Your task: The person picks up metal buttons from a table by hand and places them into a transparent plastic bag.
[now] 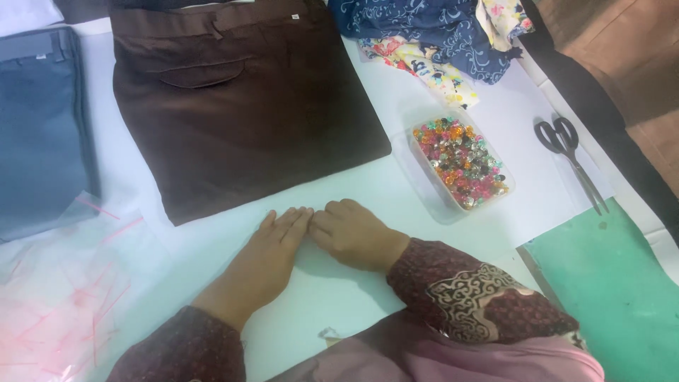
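My left hand (265,258) lies flat on the white table (353,191), fingers together and pointing away from me. My right hand (353,232) rests beside it with fingers curled under, its knuckles touching the left fingertips. Neither hand visibly holds anything. Just beyond the fingertips lies a folded dark brown pair of trousers (240,106), back pocket up. To the right of it stands a clear plastic box (461,163) filled with several small colourful beads or buttons.
Black-handled scissors (569,159) lie at the right. A green sheet (612,283) covers the near right corner. Folded grey-blue trousers (39,127) lie at the left, clear plastic bags with red strips (64,297) below them. Patterned blue and floral fabric (438,35) is bunched at the back.
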